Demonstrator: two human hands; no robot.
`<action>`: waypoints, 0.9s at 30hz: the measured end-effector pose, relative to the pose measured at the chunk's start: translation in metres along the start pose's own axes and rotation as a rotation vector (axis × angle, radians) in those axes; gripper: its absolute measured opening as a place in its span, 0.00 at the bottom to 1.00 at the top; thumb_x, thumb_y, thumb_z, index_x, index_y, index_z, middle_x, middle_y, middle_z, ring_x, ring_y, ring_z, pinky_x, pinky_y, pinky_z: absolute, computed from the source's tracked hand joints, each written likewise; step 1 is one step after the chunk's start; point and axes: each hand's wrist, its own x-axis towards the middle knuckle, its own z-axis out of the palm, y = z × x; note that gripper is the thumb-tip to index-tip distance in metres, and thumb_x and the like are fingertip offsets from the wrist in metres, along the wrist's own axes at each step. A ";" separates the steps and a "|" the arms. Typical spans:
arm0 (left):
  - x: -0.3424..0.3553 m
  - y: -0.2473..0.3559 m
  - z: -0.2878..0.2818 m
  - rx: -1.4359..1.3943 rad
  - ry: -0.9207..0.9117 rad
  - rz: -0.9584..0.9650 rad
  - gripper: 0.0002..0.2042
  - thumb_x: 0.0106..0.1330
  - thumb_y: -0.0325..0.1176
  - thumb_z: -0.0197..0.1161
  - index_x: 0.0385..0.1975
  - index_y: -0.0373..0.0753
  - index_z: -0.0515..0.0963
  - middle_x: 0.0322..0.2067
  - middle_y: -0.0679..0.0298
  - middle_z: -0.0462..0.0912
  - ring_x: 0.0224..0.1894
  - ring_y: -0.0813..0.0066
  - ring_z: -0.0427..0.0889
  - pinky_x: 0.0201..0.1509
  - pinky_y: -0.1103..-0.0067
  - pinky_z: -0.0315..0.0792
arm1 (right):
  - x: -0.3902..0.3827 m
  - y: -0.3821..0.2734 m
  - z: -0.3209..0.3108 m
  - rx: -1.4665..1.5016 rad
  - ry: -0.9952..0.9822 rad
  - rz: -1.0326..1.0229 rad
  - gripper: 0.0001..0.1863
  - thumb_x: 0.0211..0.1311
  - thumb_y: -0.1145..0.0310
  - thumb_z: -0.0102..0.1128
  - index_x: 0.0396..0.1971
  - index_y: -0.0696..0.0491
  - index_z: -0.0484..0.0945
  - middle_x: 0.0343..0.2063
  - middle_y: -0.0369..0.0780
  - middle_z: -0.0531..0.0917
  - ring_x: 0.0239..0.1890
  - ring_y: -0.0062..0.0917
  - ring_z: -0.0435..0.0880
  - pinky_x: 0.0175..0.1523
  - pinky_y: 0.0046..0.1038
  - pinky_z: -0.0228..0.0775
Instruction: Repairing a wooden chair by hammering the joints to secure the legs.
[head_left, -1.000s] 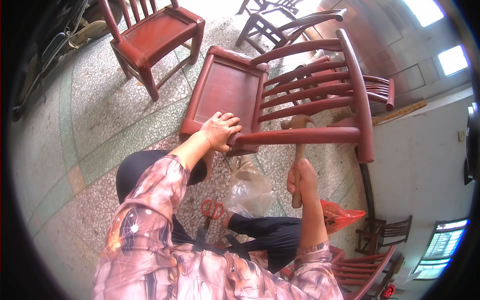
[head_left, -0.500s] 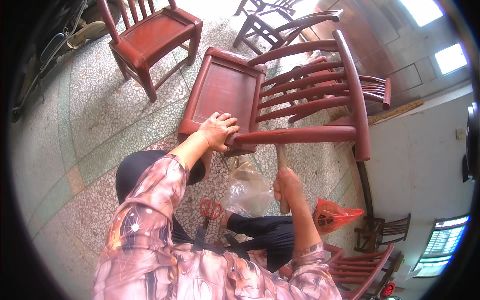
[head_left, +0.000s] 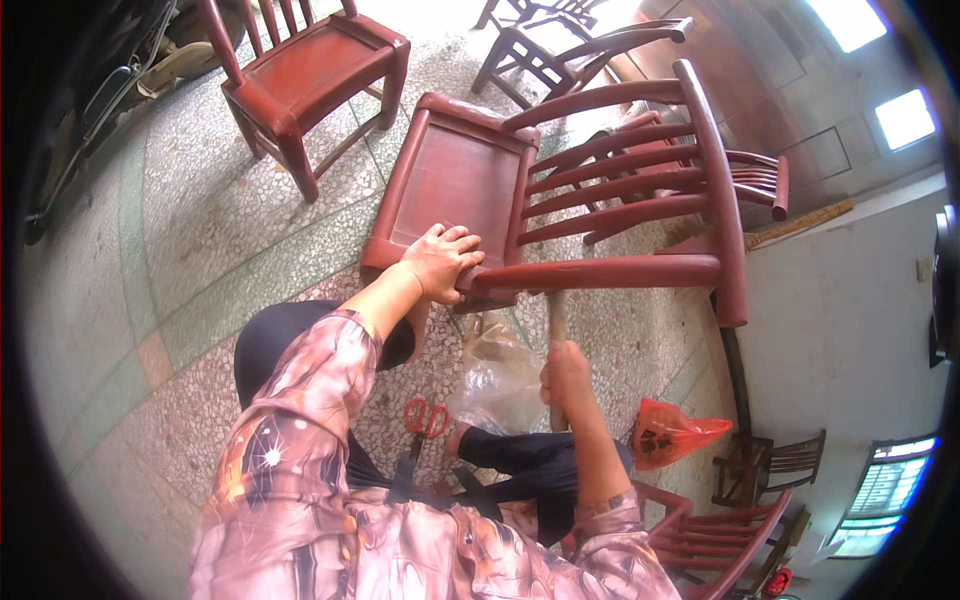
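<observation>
A red wooden chair lies tipped in front of me, its slatted backrest pointing right. My left hand rests on the seat's near edge, fingers spread, beside the joint with the back post. Below that post, my right hand is wrapped round a tool with a straight wooden handle. The tool's upper end is hidden behind the post, so its kind does not show.
A clear plastic bag and red-handled scissors lie on the speckled floor near my legs. A red plastic bag is at right. Another red chair stands far left; a dark chair is behind, and more chairs are lower right.
My right hand and the tool's handle have shifted slightly down and left, and the tool's top has dropped behind the back post. My left hand stays on the seat edge.
</observation>
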 end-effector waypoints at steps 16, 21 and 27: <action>-0.007 -0.003 0.004 0.020 -0.020 -0.018 0.37 0.43 0.50 0.69 0.58 0.47 0.72 0.63 0.63 0.67 0.68 0.66 0.59 0.68 0.64 0.53 | -0.026 -0.041 -0.031 0.425 0.191 -0.303 0.18 0.71 0.53 0.43 0.31 0.54 0.67 0.14 0.37 0.69 0.09 0.23 0.66 0.13 0.23 0.56; -0.001 0.002 0.003 0.017 -0.041 0.000 0.37 0.43 0.50 0.69 0.58 0.47 0.72 0.63 0.64 0.67 0.69 0.67 0.59 0.68 0.64 0.54 | -0.004 0.028 0.013 -0.071 0.244 -0.344 0.16 0.70 0.53 0.45 0.31 0.51 0.66 0.14 0.34 0.68 0.09 0.19 0.64 0.14 0.24 0.58; -0.005 -0.001 -0.001 -0.020 -0.039 -0.038 0.37 0.41 0.45 0.70 0.58 0.48 0.72 0.64 0.64 0.66 0.69 0.67 0.59 0.69 0.64 0.53 | -0.019 0.002 0.004 0.099 0.081 -0.099 0.15 0.71 0.56 0.47 0.30 0.51 0.66 0.15 0.35 0.68 0.09 0.19 0.64 0.13 0.23 0.58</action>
